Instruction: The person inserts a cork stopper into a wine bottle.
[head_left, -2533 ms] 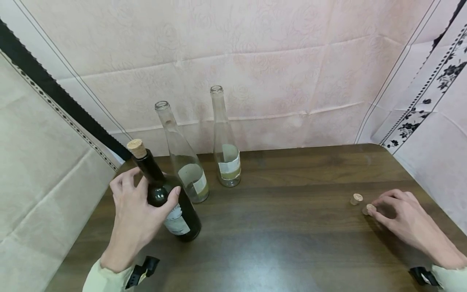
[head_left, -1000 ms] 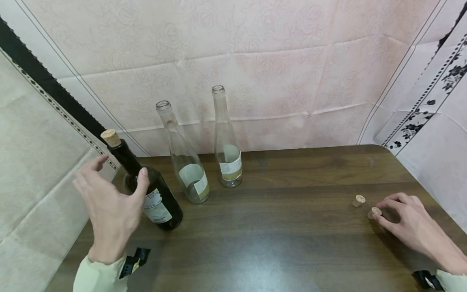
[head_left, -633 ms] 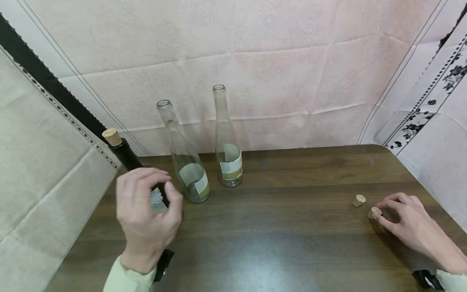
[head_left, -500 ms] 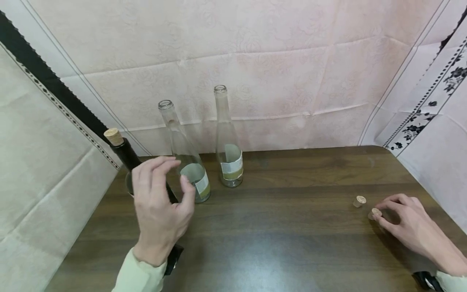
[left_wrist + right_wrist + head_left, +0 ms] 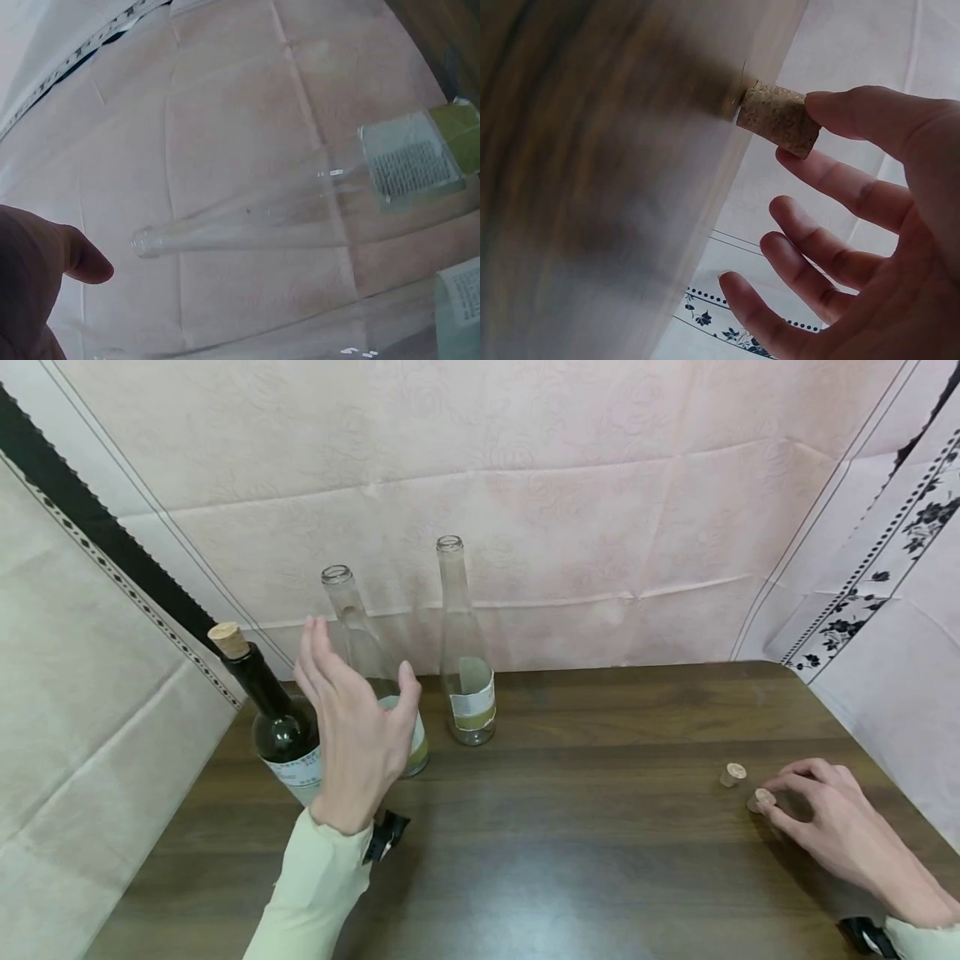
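Note:
With its fingers extended and the thumb apart, my left hand [image 5: 356, 718] overlaps the left clear glass bottle [image 5: 362, 643] in the head view, holding nothing. Behind that hand, to the left, a dark wine bottle [image 5: 277, 727] stands with a cork stopper [image 5: 228, 640] in its mouth; part of its label is hidden. The right clear bottle [image 5: 468, 702] stands uncorked near the back edge. At the right, my right hand [image 5: 836, 827] pinches a small cork [image 5: 780, 118] between thumb and index finger, the cork's end right at the tabletop. A second cork [image 5: 732, 775] stands beside it.
The brown wooden table [image 5: 585, 827] has its far edge against a pale patterned cloth [image 5: 562, 527]. More cloth hangs at both sides, with a dark band [image 5: 105, 531] on the left. Both clear bottles carry torn white and green labels.
My left hand has let go of the dark bottle, which now stands farther left. The hand has moved right and forward to the left clear bottle. My right hand keeps its pinch on the cork.

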The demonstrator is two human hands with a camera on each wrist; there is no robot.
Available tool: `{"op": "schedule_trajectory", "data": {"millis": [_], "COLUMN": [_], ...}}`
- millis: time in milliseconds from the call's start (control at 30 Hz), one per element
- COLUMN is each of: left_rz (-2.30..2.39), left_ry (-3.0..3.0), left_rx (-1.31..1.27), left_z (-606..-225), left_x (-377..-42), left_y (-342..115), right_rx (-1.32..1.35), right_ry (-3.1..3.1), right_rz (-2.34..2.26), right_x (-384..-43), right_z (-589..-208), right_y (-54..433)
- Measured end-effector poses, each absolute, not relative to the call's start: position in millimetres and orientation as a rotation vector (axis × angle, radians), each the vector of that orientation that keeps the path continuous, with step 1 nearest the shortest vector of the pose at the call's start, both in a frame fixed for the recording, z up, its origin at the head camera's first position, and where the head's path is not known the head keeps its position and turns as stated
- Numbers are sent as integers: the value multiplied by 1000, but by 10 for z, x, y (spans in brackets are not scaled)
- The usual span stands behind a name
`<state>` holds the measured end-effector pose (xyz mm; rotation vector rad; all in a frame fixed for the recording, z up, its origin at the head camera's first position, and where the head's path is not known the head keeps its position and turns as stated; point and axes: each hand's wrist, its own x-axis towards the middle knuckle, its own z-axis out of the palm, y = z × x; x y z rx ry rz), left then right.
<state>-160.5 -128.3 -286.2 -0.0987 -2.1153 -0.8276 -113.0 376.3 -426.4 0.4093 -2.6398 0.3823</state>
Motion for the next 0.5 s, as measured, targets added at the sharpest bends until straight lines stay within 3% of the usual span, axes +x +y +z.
{"op": "schedule_trajectory", "data": {"millis": [233,500], "left_rz": [-940,-964], "left_ry": [-2308,-2435], "left_rx": [154,214], "left_z": [-2784,-2787], "left_x": [-1741,-1845], "left_y": [-1373,-1439], "right_rx": [416,406], "right_ry": [-2638,-2658], "right_rz": [384,382], "right_x": [-1136,-1134], "right_z": [-4264,-4266], "right_y": [3735,3717]}}
